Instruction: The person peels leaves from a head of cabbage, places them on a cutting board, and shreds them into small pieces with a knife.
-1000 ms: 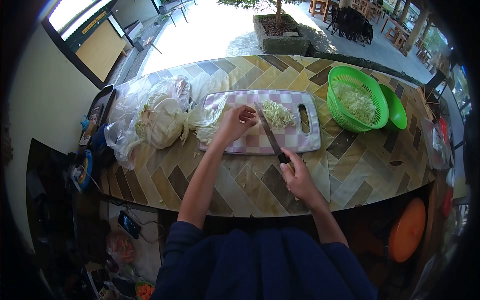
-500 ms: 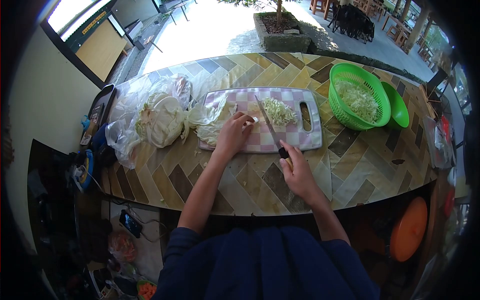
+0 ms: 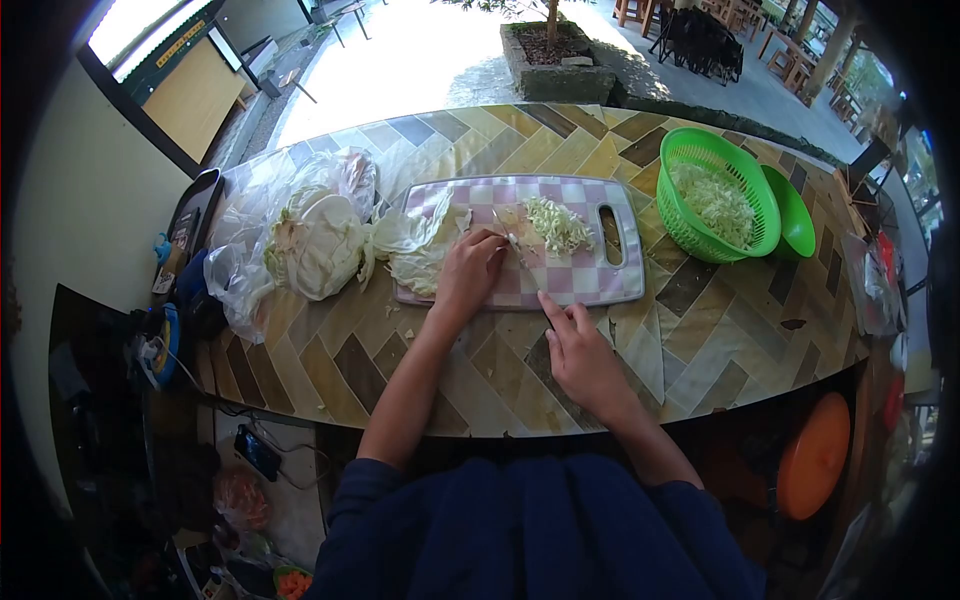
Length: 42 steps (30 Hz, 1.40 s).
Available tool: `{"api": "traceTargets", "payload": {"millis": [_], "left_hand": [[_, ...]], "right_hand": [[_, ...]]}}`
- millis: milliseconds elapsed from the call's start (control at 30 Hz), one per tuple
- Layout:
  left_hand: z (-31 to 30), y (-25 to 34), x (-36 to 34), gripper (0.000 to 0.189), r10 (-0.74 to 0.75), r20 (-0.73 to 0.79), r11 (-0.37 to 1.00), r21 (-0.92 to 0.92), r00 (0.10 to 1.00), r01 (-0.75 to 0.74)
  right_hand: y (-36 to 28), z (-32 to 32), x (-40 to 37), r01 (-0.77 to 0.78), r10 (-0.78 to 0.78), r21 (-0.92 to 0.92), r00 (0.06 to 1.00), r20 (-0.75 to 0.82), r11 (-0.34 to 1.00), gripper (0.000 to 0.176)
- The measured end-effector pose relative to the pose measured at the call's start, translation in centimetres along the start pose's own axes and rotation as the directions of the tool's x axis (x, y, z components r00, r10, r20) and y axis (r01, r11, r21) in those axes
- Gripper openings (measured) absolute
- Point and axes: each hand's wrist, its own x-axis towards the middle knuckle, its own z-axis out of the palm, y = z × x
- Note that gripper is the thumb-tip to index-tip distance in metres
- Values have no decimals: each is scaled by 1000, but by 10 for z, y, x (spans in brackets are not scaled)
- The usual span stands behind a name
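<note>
My right hand [image 3: 585, 360] is closed round the handle of a kitchen knife [image 3: 527, 266]. The blade points away from me and lies against a small white cabbage piece [image 3: 513, 240] on the checkered cutting board [image 3: 600, 288]. My left hand [image 3: 473, 268], fingers bent, presses that piece just left of the blade. Shredded cabbage [image 3: 556, 225] is heaped on the board right of the knife. Loose cabbage leaves [image 3: 415, 250] lie on the board's left end, beside the left hand. Further left sits a partly peeled cabbage [image 3: 322, 250] against a clear plastic bag [image 3: 240, 270].
At the right stands a green colander [image 3: 690, 232] with shredded cabbage in it, beside a green bowl [image 3: 793, 215]. A dark tray [image 3: 208, 190] lies at the table's left edge. Under the table are a phone [image 3: 258, 452] with cables and an orange round object [image 3: 815, 455].
The knife has moved left, from beside the shredded heap to the cabbage piece at my left fingertips. My right hand has shifted slightly left and toward me; my left hand stays nearly in place.
</note>
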Motion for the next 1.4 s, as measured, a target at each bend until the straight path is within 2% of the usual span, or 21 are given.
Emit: {"api": "traceTargets", "payload": {"millis": [67, 367, 467, 567, 767, 867, 1133, 1400], "left_hand": [[0, 0, 0, 17, 8, 10, 999, 38, 1000, -9], [1, -1, 2, 14, 1, -21, 1000, 15, 1000, -1], [2, -1, 2, 15, -2, -24, 1000, 15, 1000, 2], [3, -3, 1, 15, -27, -17, 1000, -6, 999, 27], [4, 3, -2, 17, -80, -30, 996, 38, 996, 81], [7, 2, -2, 17, -75, -42, 997, 22, 996, 76], [10, -2, -2, 15, -55, -65, 998, 16, 996, 57], [6, 0, -1, 17, -101, -31, 995, -10, 994, 101]], "right_hand": [[-2, 1, 1, -24, 26, -55, 999, 35, 998, 52], [-9, 6, 13, -64, 68, -93, 997, 38, 994, 51], [7, 21, 26, 33, -36, -79, 999, -39, 996, 52], [9, 22, 41, 32, -35, -72, 998, -43, 997, 51], [10, 3, 31, 46, -41, 64, 997, -66, 997, 50], [12, 9, 22, 100, -95, 64, 992, -82, 993, 50], [-6, 10, 12, 4, -5, -43, 1000, -19, 999, 51], [1, 25, 32, 21, -22, -49, 1000, -22, 999, 57]]}}
